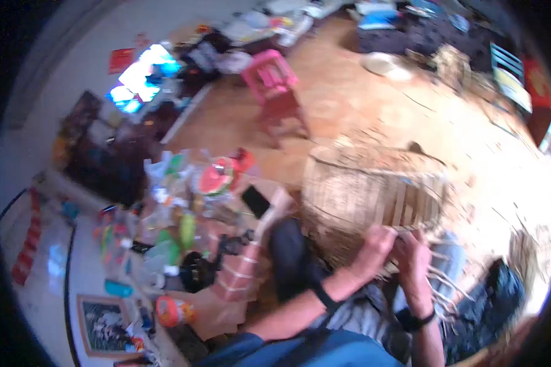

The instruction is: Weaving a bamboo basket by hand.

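Observation:
A large woven basket (343, 199) of pale tan strips lies in front of me, tilted, with its open mouth facing right. At the basket's near edge my left hand (378, 241) is closed, its fingers pinched on the rim. Right beside it, my right hand (414, 249) is closed too, also gripping that edge. Loose pale strips (444, 278) stick out past my right hand, over my lap. Blur and the hands themselves hide exactly which strand sits between the fingers. Both wrists wear dark bands.
To the left, a cluttered low table (236, 281) bears a cut watermelon (216, 180), a black phone (255, 201) and plastic bags. A pink-and-red stool (275, 92) stands beyond. Right of me lie a black plastic bag (493, 300) and a strip bundle (523, 254). Scraps litter the floor.

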Demonstrator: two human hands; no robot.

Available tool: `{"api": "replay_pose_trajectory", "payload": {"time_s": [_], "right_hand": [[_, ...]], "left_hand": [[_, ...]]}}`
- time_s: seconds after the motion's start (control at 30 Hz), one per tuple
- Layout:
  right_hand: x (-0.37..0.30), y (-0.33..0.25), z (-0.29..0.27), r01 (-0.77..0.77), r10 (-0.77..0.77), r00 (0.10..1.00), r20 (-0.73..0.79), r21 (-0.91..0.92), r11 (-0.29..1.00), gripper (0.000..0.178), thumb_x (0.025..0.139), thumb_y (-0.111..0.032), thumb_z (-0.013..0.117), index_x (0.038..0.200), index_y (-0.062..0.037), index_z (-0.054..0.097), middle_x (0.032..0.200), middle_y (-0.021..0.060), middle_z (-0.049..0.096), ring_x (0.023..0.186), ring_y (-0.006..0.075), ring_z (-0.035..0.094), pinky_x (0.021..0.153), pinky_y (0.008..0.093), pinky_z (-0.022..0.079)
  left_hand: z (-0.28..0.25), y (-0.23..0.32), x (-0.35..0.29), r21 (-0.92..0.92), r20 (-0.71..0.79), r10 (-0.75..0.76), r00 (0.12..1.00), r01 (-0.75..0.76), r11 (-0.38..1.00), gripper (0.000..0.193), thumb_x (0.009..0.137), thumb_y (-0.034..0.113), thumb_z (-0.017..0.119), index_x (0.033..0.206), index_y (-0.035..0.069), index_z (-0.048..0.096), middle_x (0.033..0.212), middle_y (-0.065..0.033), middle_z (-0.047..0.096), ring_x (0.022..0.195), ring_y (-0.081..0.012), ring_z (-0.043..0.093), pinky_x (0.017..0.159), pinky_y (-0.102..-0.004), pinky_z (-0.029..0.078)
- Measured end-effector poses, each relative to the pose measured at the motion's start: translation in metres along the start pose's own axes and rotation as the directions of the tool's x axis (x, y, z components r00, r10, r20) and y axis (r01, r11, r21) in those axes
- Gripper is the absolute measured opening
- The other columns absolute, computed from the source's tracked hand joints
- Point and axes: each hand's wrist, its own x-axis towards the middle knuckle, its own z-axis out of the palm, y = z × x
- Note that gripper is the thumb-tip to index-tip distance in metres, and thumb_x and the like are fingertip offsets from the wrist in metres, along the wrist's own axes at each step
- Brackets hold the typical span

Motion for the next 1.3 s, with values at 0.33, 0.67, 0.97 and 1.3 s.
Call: {"api": "replay_pose_trajectory", "payload": {"time_s": [0.33,0.67,0.97,1.3], "right_hand": [[-0.025,0.037,-0.079,0.133,-0.084,0.988,0.128,-0.456,0.880,0.027,0.080,-0.010,0.063,0.105,-0.0025,0.056,0.102,0.0148,0.053,0.099,0.0334,0.055,0.089,0.0425,0.048],[-0.012,0.044,-0.098,0.310,-0.192,0.937,0.290,-0.445,0.840,0.017,0.086,-0.012,0.058,0.100,-0.0037,0.051,0.086,0.0119,0.053,0.081,0.0321,0.062,0.073,0.0450,0.050],[-0.026,0.033,-0.104,0.295,-0.293,0.953,0.075,-0.444,0.846,0.025,0.088,-0.026,0.070,0.101,-0.0067,0.061,0.087,0.0102,0.057,0.082,0.0299,0.061,0.070,0.0414,0.051],[-0.039,0.005,-0.030,0.052,-0.025,0.998,0.058,-0.512,0.857,0.022,0.086,-0.019,0.068,0.096,-0.0033,0.055,0.093,0.0149,0.053,0.091,0.0340,0.057,0.083,0.0446,0.047]], "left_hand": [[0.015,0.038,0.012,-0.052,0.159,0.055,0.986,-0.047,0.998,0.018,0.086,0.003,0.060,0.102,0.001,0.066,0.100,-0.0155,0.069,0.095,-0.0329,0.065,0.082,-0.0441,0.051],[0.020,0.033,0.015,-0.085,0.337,-0.101,0.936,0.137,0.987,0.016,0.091,-0.003,0.058,0.106,0.001,0.060,0.093,-0.0206,0.068,0.087,-0.0351,0.070,0.072,-0.0407,0.055],[0.004,0.038,0.038,-0.300,0.356,-0.294,0.887,0.406,0.863,0.035,0.087,-0.002,0.068,0.121,0.007,0.068,0.091,-0.0171,0.075,0.087,-0.0283,0.075,0.076,-0.0364,0.058],[0.004,0.028,0.046,-0.304,0.413,-0.205,0.887,0.346,0.888,0.022,0.087,0.004,0.070,0.108,0.002,0.072,0.089,-0.0175,0.074,0.080,-0.0284,0.074,0.073,-0.0375,0.057]]}}
